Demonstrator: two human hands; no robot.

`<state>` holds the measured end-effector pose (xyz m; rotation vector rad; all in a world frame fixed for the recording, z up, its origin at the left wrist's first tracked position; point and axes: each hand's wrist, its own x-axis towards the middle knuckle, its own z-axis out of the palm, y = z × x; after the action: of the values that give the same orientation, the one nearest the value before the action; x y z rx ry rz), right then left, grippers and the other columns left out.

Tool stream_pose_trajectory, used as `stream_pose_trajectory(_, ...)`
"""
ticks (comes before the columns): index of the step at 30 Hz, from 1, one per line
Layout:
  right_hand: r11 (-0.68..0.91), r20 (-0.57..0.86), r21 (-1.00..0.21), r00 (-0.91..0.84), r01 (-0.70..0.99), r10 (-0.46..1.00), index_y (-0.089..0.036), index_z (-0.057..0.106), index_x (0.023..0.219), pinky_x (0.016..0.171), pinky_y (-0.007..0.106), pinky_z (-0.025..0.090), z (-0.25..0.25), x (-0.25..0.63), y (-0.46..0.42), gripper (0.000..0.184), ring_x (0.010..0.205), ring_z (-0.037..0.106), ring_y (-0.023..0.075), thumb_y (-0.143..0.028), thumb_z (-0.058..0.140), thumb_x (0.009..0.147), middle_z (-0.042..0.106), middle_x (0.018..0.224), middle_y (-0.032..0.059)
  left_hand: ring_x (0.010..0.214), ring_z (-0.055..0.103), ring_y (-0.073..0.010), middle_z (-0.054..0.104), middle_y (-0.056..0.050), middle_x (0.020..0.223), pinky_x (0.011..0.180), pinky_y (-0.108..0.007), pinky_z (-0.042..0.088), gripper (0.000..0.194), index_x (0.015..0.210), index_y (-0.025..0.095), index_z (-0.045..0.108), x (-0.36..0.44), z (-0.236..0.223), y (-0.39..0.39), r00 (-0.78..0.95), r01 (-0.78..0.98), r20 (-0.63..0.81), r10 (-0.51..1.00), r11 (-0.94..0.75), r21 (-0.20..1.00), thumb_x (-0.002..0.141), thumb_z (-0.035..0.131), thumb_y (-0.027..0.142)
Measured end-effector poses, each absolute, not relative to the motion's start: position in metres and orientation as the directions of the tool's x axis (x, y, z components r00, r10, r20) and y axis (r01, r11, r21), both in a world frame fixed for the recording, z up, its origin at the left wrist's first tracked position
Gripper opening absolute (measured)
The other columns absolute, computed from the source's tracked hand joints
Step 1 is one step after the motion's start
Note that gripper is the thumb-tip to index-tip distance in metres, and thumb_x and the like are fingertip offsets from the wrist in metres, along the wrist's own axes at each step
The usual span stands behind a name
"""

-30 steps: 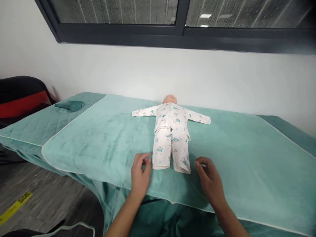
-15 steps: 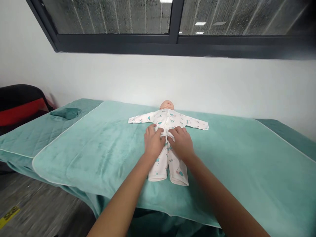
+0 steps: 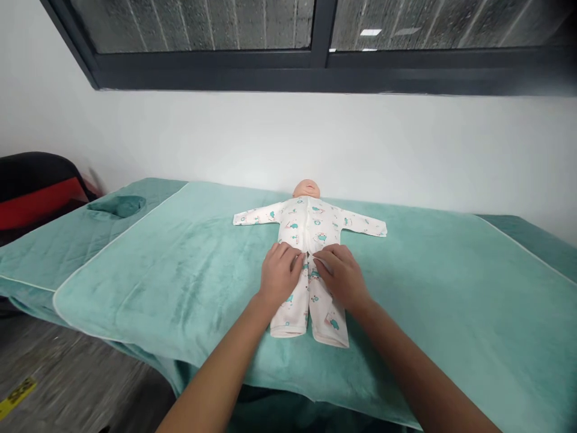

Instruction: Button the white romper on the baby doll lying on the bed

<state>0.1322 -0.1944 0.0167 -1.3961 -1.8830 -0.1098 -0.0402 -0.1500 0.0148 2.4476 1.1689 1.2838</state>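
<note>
A baby doll (image 3: 307, 188) lies on its back, arms stretched sideways, in a white baby shirt (image 3: 311, 224) with teal and red prints. Matching baby pants (image 3: 327, 325) cover its legs, cuffs towards me. My left hand (image 3: 283, 272) is closed, thumb and fingers pinching the shirt's lower hem left of the centre front. On the other side of the front opening, my right hand (image 3: 345, 276) is closed on the hem too. Both hands rest over the doll's waist, and the fingers partly hide the hem.
Teal plush cloth (image 3: 180, 288) covers the bed beneath the doll. At the left, the padded bed cover has a face hole (image 3: 118, 205). A black and red chair or bag (image 3: 40, 192) stands beyond it. Wall and dark window frame (image 3: 207, 75) rise behind.
Both hands have moved down towards me with the shirt's hem, which now lies lower and flatter over the waist. My view has shifted slightly.
</note>
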Motion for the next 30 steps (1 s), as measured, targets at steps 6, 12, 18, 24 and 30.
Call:
stream_pose_trajectory(6,0.371,0.562,-0.660,0.102,0.653,0.821,-0.024,0.064,0.092,0.077,0.037,0.051,0.012,0.141,-0.210,0.013,0.090,0.059,0.0207,-0.028,0.052,0.091,0.064,0.097,0.0055,0.098,0.056,-0.0182,0.058,-0.006,0.101,0.085,-0.033,0.045,0.018,0.099,0.022,0.064,-0.052,0.007,-0.150,0.035,0.444,0.541,0.840,-0.498,0.745,0.094,0.047,0.027)
stream_pose_trajectory(12,0.274,0.559,-0.697,0.263,0.662,0.786,-0.024,0.058,0.120,0.103,0.047,0.043,0.011,0.159,-0.180,0.034,0.121,0.052,0.0253,-0.042,0.050,0.092,0.058,0.129,0.0094,0.078,0.056,-0.0160,0.062,-0.002,0.084,0.074,-0.031,0.045,0.024,0.084,0.019,0.061,-0.054,0.005,-0.141,-0.023,0.355,0.348,0.937,-0.317,0.879,0.094,0.047,0.036)
stream_pose_trajectory(18,0.096,0.309,-0.820,0.295,0.564,0.904,-0.018,0.039,0.147,0.118,0.051,0.024,-0.002,0.162,-0.140,0.067,0.145,0.027,0.0290,-0.059,0.038,0.093,0.032,0.156,0.0123,0.093,0.060,-0.0177,0.066,-0.005,0.099,0.082,-0.032,0.047,0.024,0.097,0.019,0.063,-0.055,0.002,-0.137,-0.046,0.358,0.358,0.933,-0.319,0.878,0.094,0.047,0.036)
stream_pose_trajectory(24,-0.030,0.178,-0.862,0.357,0.505,0.917,-0.017,0.045,0.144,0.115,0.050,0.026,-0.009,0.165,-0.152,0.070,0.139,0.037,0.0318,-0.063,0.036,0.092,0.042,0.151,0.0127,0.087,0.060,-0.0183,0.067,-0.005,0.093,0.083,-0.034,0.048,0.028,0.094,0.019,0.063,-0.056,0.001,-0.137,-0.058,0.352,0.285,0.957,-0.247,0.903,0.093,0.047,0.041)
stream_pose_trajectory(30,-0.105,0.158,-0.857,0.451,0.505,0.878,-0.018,0.054,0.135,0.108,0.046,0.034,0.001,0.165,-0.154,0.065,0.127,0.049,0.0315,-0.062,0.035,0.090,0.055,0.139,0.0131,0.117,0.057,-0.0226,0.059,-0.012,0.131,0.102,-0.037,0.044,0.041,0.124,0.018,0.057,-0.049,0.006,-0.114,-0.049,0.264,0.207,0.977,-0.187,0.946,0.090,0.054,0.041)
